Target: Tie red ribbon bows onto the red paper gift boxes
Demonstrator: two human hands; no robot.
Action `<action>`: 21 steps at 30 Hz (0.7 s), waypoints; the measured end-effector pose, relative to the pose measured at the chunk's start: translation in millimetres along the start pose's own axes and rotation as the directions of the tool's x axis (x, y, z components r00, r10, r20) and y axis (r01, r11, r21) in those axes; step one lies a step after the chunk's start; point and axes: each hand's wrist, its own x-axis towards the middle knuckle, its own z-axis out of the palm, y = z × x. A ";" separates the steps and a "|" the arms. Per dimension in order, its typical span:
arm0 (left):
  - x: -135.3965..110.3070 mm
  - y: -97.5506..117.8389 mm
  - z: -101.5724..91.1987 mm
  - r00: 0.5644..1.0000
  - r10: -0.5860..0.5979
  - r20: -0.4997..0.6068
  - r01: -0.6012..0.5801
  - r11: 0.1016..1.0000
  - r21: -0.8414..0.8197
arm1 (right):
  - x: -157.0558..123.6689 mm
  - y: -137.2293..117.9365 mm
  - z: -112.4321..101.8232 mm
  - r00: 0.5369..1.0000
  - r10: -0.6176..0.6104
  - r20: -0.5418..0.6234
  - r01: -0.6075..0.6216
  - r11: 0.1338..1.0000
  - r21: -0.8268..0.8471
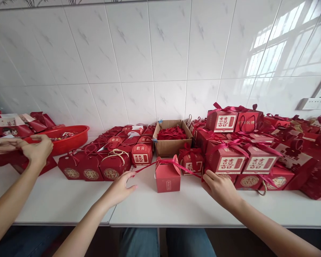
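Note:
A small red gift box stands upright on the white table in front of me, its top flaps folded together. Red ribbon runs across the box top, stretched out to both sides. My left hand pinches one ribbon end at the left of the box, thumb held apart from the fingers. At the right, my right hand is closed on the other end. Neither hand touches the box itself. Just behind it is another red box with a ribbon bow.
A cardboard carton of red ribbons stands behind. Stacked bow-tied boxes rise at right; red boxes sit at left. Farther left, a co-worker's hands work before a red basin of wrapped pieces. The table's front edge is near my knees.

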 end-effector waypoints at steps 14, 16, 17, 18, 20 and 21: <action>-1.2 -24.8 13.1 0.998 -0.067 -0.005 0.067 0.997 0.031 | -27.1 6.3 16.6 0.968 0.251 0.009 -0.251 0.965 0.075; -4.4 -30.7 12.5 0.996 -0.087 -0.021 0.087 0.995 0.048 | -34.6 6.9 18.2 0.957 0.289 0.013 -0.289 0.952 0.098; -6.6 -33.7 12.2 0.995 -0.091 -0.027 0.093 0.994 0.054 | -38.6 7.2 18.9 0.952 0.305 0.014 -0.305 0.946 0.113; -9.0 -36.5 12.0 0.995 -0.090 -0.031 0.092 0.994 0.058 | -42.7 7.5 19.4 0.947 0.321 0.013 -0.320 0.939 0.129; -13.9 -41.0 12.1 0.996 -0.081 -0.036 0.083 0.994 0.066 | -50.0 8.4 20.2 0.936 0.351 0.013 -0.348 0.923 0.164; -16.0 -42.5 12.3 0.996 -0.079 -0.041 0.082 0.994 0.072 | -52.8 8.9 20.3 0.930 0.367 0.015 -0.363 0.914 0.181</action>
